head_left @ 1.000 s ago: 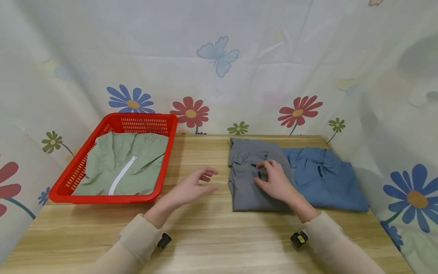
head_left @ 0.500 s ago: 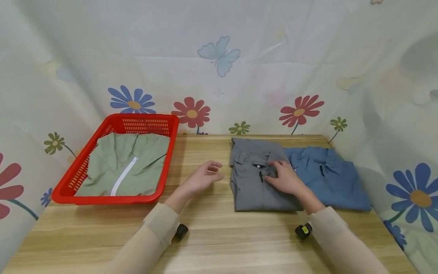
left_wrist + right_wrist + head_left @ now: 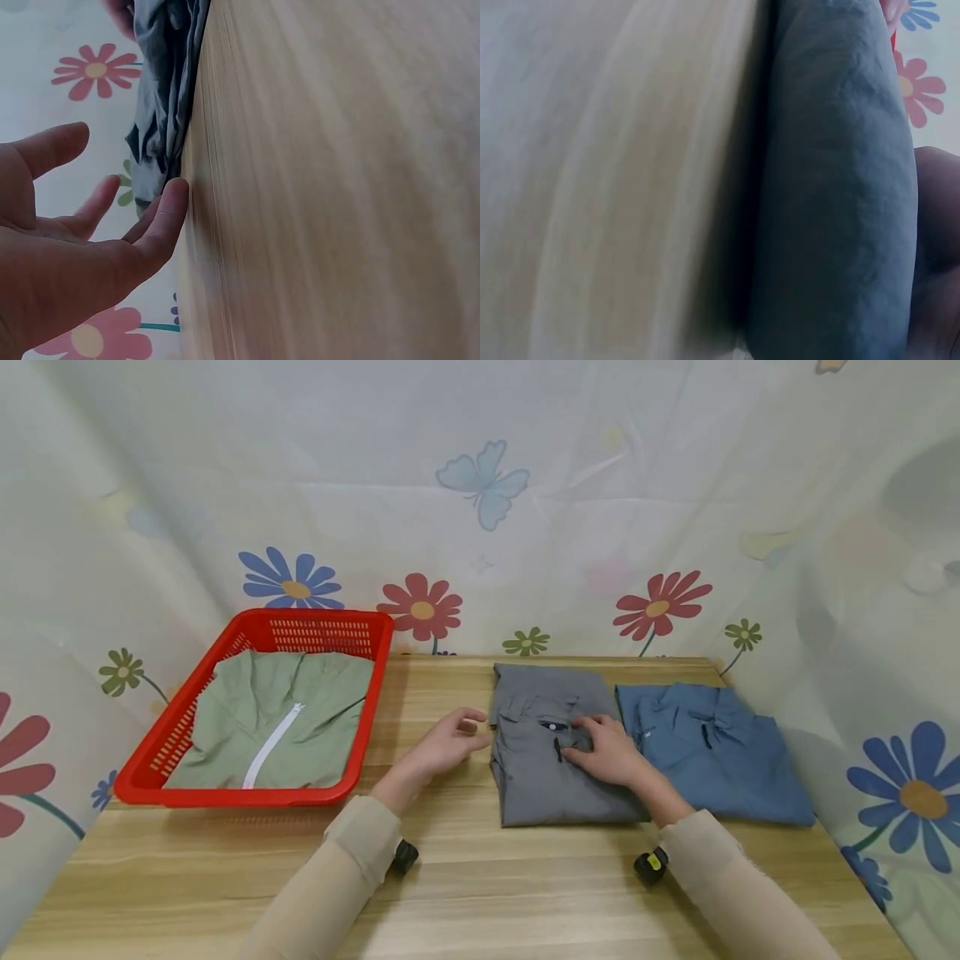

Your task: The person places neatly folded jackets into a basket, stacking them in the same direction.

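Note:
A folded grey shirt [image 3: 555, 789] lies on the wooden table, its button and small black tab showing near the collar. My right hand [image 3: 611, 756] rests on the shirt, with thumb and forefinger apart on the fabric. Just off the shirt's left edge, my left hand [image 3: 442, 746] hovers with loosely bent fingers and holds nothing. In the left wrist view, a gap separates the left thumb from the fingers [image 3: 161, 225]. The right wrist view has a thick folded cloth edge [image 3: 840, 195] hiding most of the right hand [image 3: 936, 240].
Right of the grey shirt lies a folded blue shirt [image 3: 720, 768]. A red plastic basket [image 3: 225, 797] at the left holds a green garment [image 3: 240, 710] with a white zipper. Bare wooden tabletop [image 3: 510, 893] spans the front. A flower-printed curtain [image 3: 570, 527] stands behind.
The left hand has come rightward to beside the grey shirt. The right hand shifted right, then left. In the last half second the grey shirt slid left with it, uncovering more of the blue shirt.

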